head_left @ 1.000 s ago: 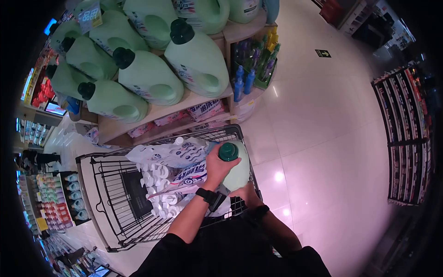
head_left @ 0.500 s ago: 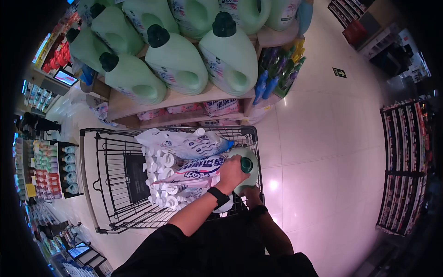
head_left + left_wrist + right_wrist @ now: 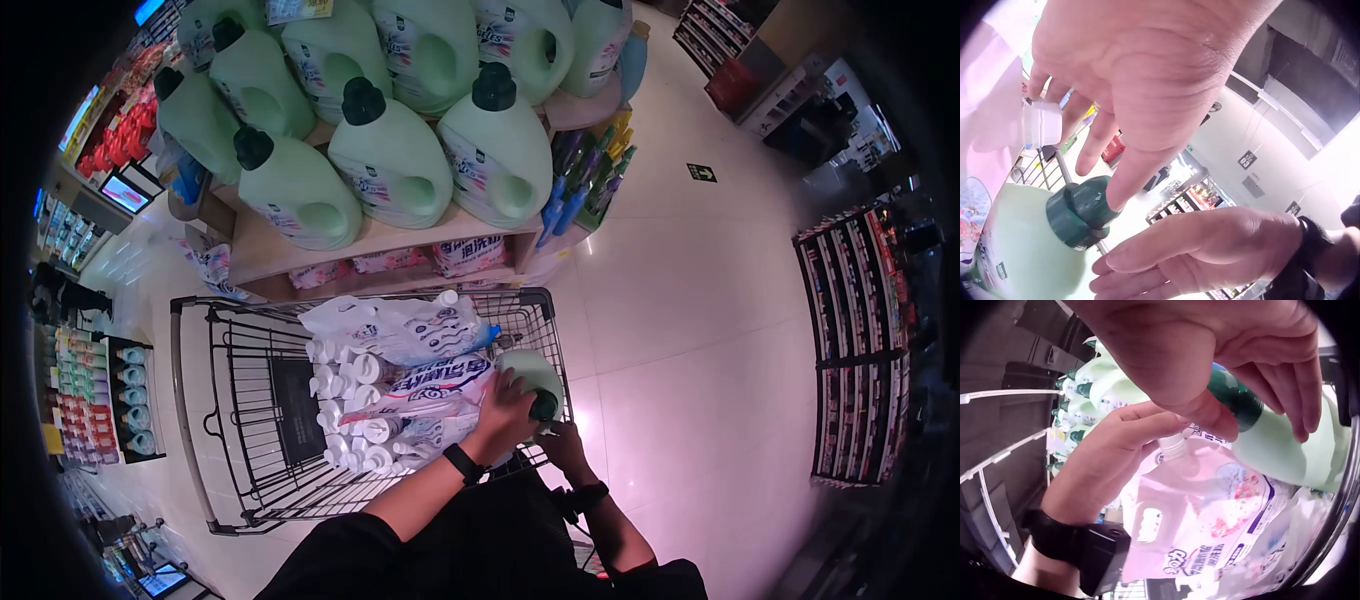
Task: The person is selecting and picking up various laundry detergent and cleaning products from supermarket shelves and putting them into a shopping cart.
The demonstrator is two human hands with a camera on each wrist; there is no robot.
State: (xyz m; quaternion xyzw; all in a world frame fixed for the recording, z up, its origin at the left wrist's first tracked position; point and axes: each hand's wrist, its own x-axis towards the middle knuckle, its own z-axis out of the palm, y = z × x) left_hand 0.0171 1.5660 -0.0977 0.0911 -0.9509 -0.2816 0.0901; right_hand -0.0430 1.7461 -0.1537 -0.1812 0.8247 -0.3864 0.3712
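A pale green detergent jug point(image 3: 530, 368) with a dark green cap point(image 3: 545, 405) sits at the right end of the shopping cart point(image 3: 553, 330), its cap tilted towards me. My left hand point(image 3: 507, 410) lies over the jug; in the left wrist view its thumb point(image 3: 1124, 181) touches the cap while the other fingers stay loosely extended. Beside the cap, over the cart's near side, is my right hand point(image 3: 566, 448), with straight fingers in the left wrist view. Pink-and-white detergent pouches point(image 3: 1210, 500) stand close by the jug.
White-capped bottles point(image 3: 365, 370) and a large white-and-blue pouch point(image 3: 400, 330) fill the cart's middle. Behind it, a wooden display shelf point(image 3: 400, 235) bears several large green jugs point(image 3: 400, 170). A dark shelf rack point(image 3: 860, 350) stands at the right across pale floor tiles point(image 3: 680, 320).
The jug has gone lower into the cart, and its cap has tipped towards me. My left hand has loosened its hold on the cap; my right hand has moved from the jug's lower end to beside the cap.
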